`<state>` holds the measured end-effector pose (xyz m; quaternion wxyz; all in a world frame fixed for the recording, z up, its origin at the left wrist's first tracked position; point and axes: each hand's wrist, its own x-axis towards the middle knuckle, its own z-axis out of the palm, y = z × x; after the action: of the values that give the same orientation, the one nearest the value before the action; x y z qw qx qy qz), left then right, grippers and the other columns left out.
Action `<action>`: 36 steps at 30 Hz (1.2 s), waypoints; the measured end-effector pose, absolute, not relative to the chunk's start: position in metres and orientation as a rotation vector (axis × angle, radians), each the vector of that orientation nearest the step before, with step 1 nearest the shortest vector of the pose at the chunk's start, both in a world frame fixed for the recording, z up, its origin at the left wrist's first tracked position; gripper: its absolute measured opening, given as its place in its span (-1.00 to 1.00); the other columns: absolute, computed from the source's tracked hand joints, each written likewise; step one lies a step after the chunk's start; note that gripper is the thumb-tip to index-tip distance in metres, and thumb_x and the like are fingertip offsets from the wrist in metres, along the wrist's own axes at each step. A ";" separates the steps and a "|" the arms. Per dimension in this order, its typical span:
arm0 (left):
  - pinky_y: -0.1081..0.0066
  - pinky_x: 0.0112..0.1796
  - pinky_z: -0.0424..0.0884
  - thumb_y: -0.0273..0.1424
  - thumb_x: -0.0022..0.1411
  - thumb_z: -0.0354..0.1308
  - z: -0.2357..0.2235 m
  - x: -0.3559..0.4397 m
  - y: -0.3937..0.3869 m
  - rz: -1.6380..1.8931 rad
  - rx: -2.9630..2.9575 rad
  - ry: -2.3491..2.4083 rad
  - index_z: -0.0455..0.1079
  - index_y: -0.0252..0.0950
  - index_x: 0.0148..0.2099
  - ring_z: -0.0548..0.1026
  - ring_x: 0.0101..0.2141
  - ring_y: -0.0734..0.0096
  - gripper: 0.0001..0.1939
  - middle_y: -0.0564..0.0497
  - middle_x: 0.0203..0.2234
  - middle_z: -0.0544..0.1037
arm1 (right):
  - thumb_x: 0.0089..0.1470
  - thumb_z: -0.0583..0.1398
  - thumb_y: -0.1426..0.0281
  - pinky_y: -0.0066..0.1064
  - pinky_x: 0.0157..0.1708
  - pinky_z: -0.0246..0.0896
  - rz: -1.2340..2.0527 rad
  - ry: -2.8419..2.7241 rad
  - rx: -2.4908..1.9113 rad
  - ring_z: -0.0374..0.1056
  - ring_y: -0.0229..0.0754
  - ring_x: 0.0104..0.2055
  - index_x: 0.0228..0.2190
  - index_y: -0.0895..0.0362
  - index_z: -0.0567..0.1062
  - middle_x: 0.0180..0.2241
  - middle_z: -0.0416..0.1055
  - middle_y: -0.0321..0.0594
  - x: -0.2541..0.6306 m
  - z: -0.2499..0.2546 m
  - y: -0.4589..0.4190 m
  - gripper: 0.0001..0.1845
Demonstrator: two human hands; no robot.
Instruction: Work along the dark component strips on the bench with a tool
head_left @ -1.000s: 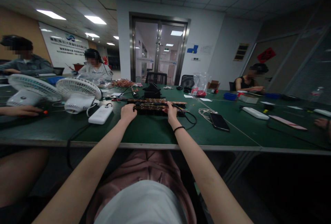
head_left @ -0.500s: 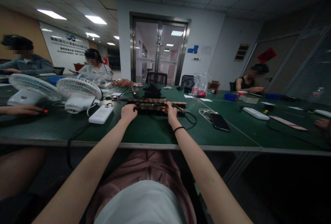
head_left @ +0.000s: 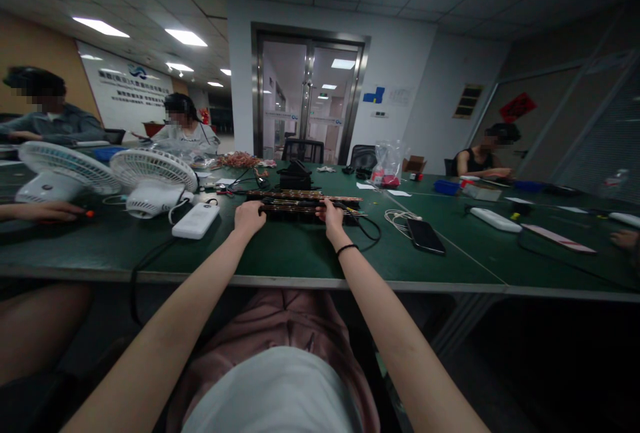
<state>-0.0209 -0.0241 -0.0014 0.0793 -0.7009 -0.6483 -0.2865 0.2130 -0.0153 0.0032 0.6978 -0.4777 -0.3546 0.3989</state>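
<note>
In front of me on the table lies a dark rack (head_left: 295, 218) holding rows of thin copper-coloured strips (head_left: 305, 195). My right hand (head_left: 331, 218) is at the rack's right part, its fingers pinched round a slim black corded tool (head_left: 307, 204) that points left across the strips. The tool's black cable (head_left: 376, 238) loops down onto the table to the right of the hand. At the rack's left end rests my left hand (head_left: 250, 217), its fingers curled at the edge; what they grip, if anything, is hidden.
A white power bank (head_left: 196, 221) and two white fans (head_left: 153, 183) stand to the left, beside another person's hand (head_left: 55, 211). A black phone (head_left: 425, 235) and a coiled white cable (head_left: 397, 221) lie to the right. Behind the rack sits a black object (head_left: 294, 176).
</note>
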 end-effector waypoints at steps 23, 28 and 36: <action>0.18 0.10 0.40 -0.42 0.26 0.08 0.000 -0.020 -0.024 -0.823 -2.091 -1.970 0.53 -0.31 0.10 0.52 0.05 0.05 -0.61 -0.15 0.01 0.60 | 0.17 0.20 0.36 -0.54 -0.67 0.14 0.892 -0.759 -1.089 0.30 -0.30 -0.67 -0.47 0.16 0.50 -0.66 0.43 -0.28 0.212 0.004 -0.015 -0.80; 0.19 0.12 0.39 -0.42 0.28 0.06 0.000 -0.020 -0.025 -0.801 -2.097 -1.973 0.51 -0.35 0.12 0.50 0.07 0.05 -0.59 -0.17 0.03 0.58 | 0.19 0.18 0.39 -0.56 -0.67 0.13 0.904 -0.754 -1.083 0.30 -0.31 -0.67 -0.47 0.17 0.50 -0.66 0.43 -0.28 0.212 0.004 -0.015 -0.80; 0.15 0.10 0.41 -0.42 0.25 0.06 0.000 -0.020 -0.025 -0.818 -2.101 -1.957 0.52 -0.35 0.10 0.51 0.05 0.03 -0.58 -0.19 0.01 0.60 | 0.19 0.19 0.38 -0.59 -0.70 0.12 0.906 -0.752 -1.072 0.30 -0.33 -0.67 -0.43 0.20 0.53 -0.67 0.43 -0.29 0.213 0.003 -0.015 -0.80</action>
<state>-0.0198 -0.0252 0.0005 0.0778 -0.7016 -0.6535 -0.2732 0.2131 -0.0152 0.0033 0.6994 -0.4810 -0.3376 0.4067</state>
